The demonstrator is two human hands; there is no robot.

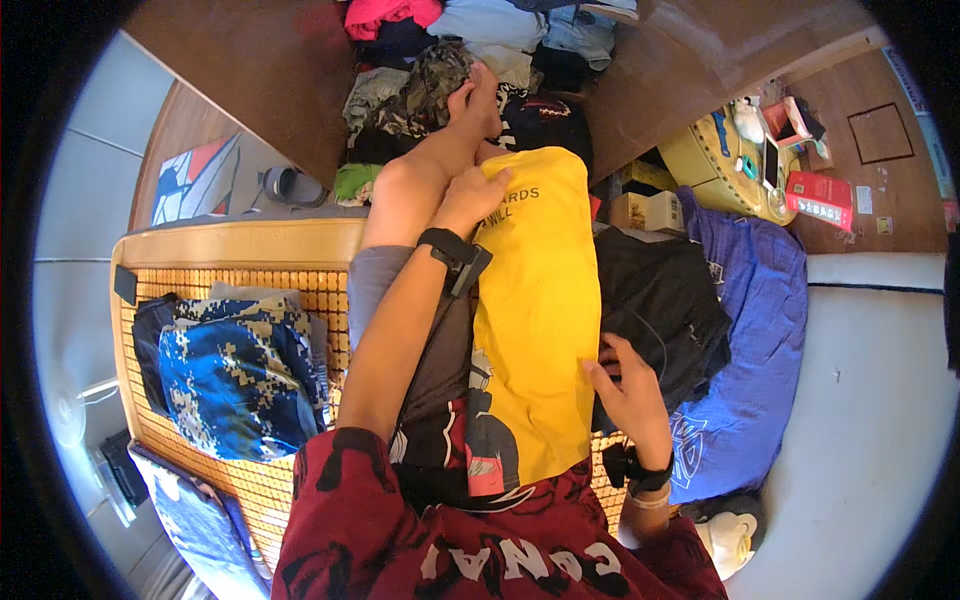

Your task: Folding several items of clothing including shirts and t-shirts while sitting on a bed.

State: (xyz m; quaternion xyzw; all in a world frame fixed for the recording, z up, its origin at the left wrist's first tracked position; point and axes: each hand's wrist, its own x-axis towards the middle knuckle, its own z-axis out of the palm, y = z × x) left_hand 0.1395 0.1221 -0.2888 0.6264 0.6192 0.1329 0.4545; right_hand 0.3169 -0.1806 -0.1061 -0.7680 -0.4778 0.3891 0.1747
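- We see a yellow garment (535, 330) laid lengthwise over the person's lap and outstretched leg (420, 180); its long axis runs from the waist away toward the foot, tilted slightly to the left at the far end.
- The far end of the garment points toward a pile of clothes (470, 60) beyond the foot; the near end lies against the red patterned shirt (480, 550).
- The left hand (470, 200) rests at the far left corner of the garment, fingers curled onto the fabric edge; we cannot tell whether it pinches the cloth or only presses it.
- The right hand (625, 385) touches the right long edge of the garment, fingers spread and bent against the fabric, lying partly on a black garment (665, 295) just beside it.
- Each wrist carries 1 black strap.
- A blue cloth (755, 350) lies to the right of the black garment.
- A folded blue camouflage garment (240, 365) sits on the woven mat (250, 290) to the left, well apart from both hands.
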